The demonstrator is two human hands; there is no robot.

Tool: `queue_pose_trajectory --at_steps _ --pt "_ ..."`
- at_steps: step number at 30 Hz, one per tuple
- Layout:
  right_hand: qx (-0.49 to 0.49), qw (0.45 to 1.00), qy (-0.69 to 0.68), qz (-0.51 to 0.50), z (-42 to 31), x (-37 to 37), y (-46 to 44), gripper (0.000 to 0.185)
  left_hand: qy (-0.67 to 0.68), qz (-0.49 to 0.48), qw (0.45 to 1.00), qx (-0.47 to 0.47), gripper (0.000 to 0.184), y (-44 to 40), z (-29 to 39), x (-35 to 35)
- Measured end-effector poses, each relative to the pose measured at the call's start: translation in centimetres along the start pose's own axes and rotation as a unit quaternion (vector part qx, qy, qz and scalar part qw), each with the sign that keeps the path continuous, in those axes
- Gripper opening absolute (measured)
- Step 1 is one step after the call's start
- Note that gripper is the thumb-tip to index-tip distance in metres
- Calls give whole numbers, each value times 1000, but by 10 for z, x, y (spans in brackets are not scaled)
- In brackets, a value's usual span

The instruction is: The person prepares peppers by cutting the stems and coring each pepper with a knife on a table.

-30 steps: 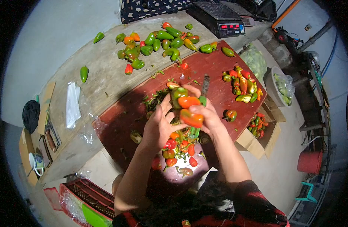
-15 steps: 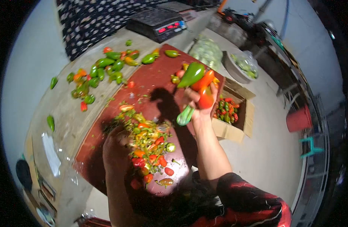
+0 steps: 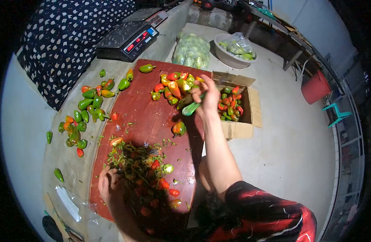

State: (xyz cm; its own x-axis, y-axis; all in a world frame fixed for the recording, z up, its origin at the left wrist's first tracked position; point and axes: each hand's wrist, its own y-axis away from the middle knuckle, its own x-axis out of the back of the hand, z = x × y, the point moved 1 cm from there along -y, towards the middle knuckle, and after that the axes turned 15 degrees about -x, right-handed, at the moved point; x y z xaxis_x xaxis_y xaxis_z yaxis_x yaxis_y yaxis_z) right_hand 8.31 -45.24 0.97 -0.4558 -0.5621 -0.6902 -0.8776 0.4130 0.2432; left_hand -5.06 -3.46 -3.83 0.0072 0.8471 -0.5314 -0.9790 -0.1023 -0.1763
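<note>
My right hand (image 3: pixel 207 97) is closed round the green-and-white handle of a knife (image 3: pixel 190 109), beside a pile of red, orange and green peppers (image 3: pixel 175 88) on the red board (image 3: pixel 147 103). A dark blade seems to lie along the fingers, partly hidden. Near the board's left edge, my left hand (image 3: pixel 107 181) rests with bent fingers at a heap of pepper scraps and stems (image 3: pixel 133 161); whether it holds anything is hidden. One red-green pepper (image 3: pixel 179 128) lies alone below the pile. Cut red pieces (image 3: pixel 174 192) lie right of the heap.
Many peppers (image 3: pixel 84 103) lie on the concrete counter (image 3: pixel 58 129) at left, near a digital scale (image 3: pixel 129 40). A cardboard box (image 3: pixel 256 107) holds more peppers. Behind it are a filled plastic bag (image 3: pixel 191 50) and a grey basin (image 3: pixel 230 59). A red bucket (image 3: pixel 315 87) stands at right.
The view has turned right. My right hand moved to the pile and no longer holds the peppers it carried. My left hand dropped from them to the scrap heap.
</note>
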Motion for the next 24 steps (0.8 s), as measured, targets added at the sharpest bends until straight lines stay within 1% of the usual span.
queue_pose_trajectory --at_steps 1,2,3,4,5,7,9,11,13,14,15,17,18,20,21,23,24 --pt "5 997 82 -10 3 -18 12 26 -7 1 1000 0 43 -3 5 4" --pt "5 987 161 -18 8 -31 18 20 -111 43 993 3 44 -5 11 9" --pt "9 982 182 -49 19 -36 17 18 -214 87 973 4 47 -5 18 11" --pt "7 971 231 -61 24 -37 15 19 -186 116 976 -8 39 -7 23 13" --pt "-2 957 279 -82 30 -41 17 20 -198 139 970 -13 39 -9 28 11" --pt "19 950 307 -57 38 -50 22 18 -220 184 958 -29 34 -20 49 17" --pt "68 899 431 -45 38 -52 19 17 -247 262 932 -49 31 -30 62 41" --pt "149 871 459 -87 51 -39 1 19 -315 272 906 -74 29 -44 74 74" --pt "107 819 558 -82 43 -48 17 25 -416 289 858 -88 25 -61 82 117" --pt "13 797 601 -65 37 -59 29 30 -484 287 819 -111 25 -73 88 137" --pt "12 794 604 -68 42 -58 27 30 -548 277 778 -131 25 -85 94 158" --pt "143 757 629 -103 48 -52 22 32 -663 294 662 -186 29 -109 103 202" --pt "78 768 630 -84 48 -54 24 33 -660 293 667 -185 29 -121 108 214" --pt "97 760 637 -87 49 -52 22 34 -764 247 570 -176 39 -137 113 228" --pt "115 755 638 -95 50 -52 21 34 -761 247 573 -177 39 -143 112 236" --pt "120 752 642 -93 52 -51 20 35 -854 246 457 -47 48 -151 108 250" --pt "125 750 643 -92 53 -51 20 35 -840 256 477 20 53 -155 106 259"
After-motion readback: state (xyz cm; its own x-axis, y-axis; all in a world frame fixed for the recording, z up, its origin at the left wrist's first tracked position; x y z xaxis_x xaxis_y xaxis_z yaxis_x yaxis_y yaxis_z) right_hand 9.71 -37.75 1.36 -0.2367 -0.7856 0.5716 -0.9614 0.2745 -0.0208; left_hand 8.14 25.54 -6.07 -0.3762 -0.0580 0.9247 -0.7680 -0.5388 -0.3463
